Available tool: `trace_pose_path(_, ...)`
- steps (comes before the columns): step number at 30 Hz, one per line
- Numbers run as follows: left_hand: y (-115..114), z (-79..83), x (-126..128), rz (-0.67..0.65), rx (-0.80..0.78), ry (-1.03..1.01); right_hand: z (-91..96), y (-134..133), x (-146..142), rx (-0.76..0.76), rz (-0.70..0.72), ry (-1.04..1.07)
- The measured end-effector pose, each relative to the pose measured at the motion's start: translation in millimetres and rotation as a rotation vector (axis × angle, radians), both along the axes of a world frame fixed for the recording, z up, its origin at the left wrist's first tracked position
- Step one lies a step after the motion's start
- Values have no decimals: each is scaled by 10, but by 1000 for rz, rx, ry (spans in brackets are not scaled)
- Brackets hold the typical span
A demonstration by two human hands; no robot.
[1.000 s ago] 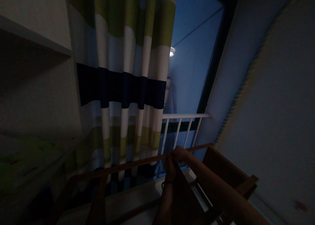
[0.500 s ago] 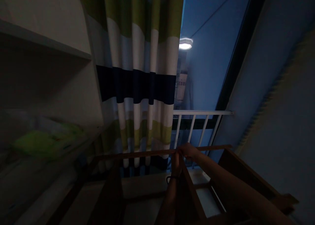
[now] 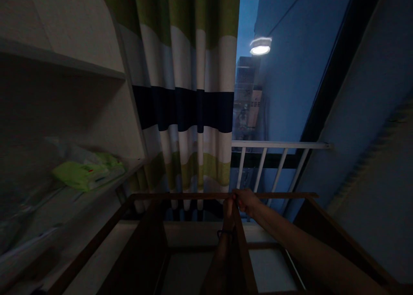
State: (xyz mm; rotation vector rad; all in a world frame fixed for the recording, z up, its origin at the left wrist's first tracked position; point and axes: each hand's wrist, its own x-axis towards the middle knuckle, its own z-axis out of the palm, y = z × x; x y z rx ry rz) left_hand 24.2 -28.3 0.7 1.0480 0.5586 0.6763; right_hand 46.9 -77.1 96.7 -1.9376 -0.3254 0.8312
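Observation:
A dark brown wooden frame (image 3: 190,196) with upright divider panels (image 3: 242,252) stands in front of me, its thin rail running across the view. My right hand (image 3: 247,200) reaches in from the right, its fingers closed on the joint where the rail meets the middle divider. Just left of it and lower, my left hand (image 3: 228,208) grips the same joint from the divider's left side. A thin dark band (image 3: 225,233) circles the left wrist. The dim light hides the fingertips of both hands, and I see no tool or small part in them.
A striped green, white and navy curtain (image 3: 183,110) hangs behind the frame. Right of it, a white railing (image 3: 280,145) crosses a window showing a lamp's reflection (image 3: 260,46). On the left, a shelf (image 3: 129,168) holds a green plastic package (image 3: 88,174).
My view has shifted, so the railing, lamp reflection and green package appear farther right. Both hands stay at the same joint of the wooden frame.

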Motion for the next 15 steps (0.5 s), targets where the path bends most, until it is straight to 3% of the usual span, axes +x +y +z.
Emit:
trace_pose_path(7, 22, -81, 24, -58, 153, -122, 7, -47, 97, -4, 131, -135)
trace_pose_path(12, 12, -150, 63, -1, 247, -114, 273, -61, 172, 56, 140, -327)
trace_pose_path(15, -69, -181, 78, 2, 257, -50, 445, -266, 40, 93, 211, -410)
